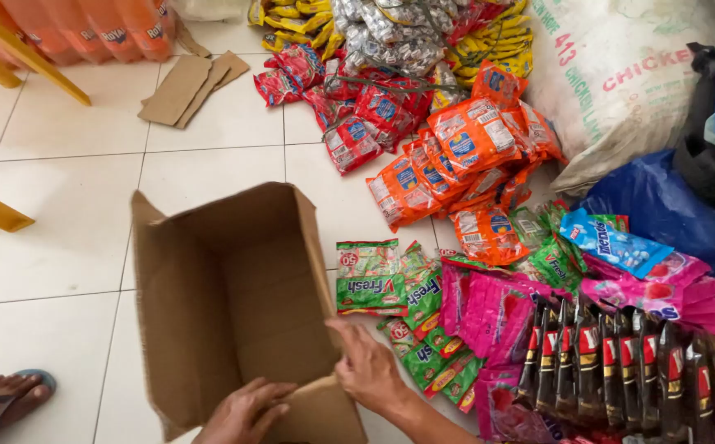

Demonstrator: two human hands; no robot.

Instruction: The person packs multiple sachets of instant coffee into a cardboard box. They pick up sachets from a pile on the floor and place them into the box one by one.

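Cardboard box (pixel 234 312) empty, both hands on flap

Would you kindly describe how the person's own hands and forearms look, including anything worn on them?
Both hands are bare: the left hand and the right hand show no gloves, rings or watch that I can make out. The right forearm is uncovered, no sleeve in view. The left forearm is out of frame.

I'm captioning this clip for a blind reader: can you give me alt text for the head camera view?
Both hands, left hand and right hand, grip the near edge of an open, empty cardboard box on a white tiled floor. To its right lie heaps of sachet packs: green, pink, orange and dark strips.
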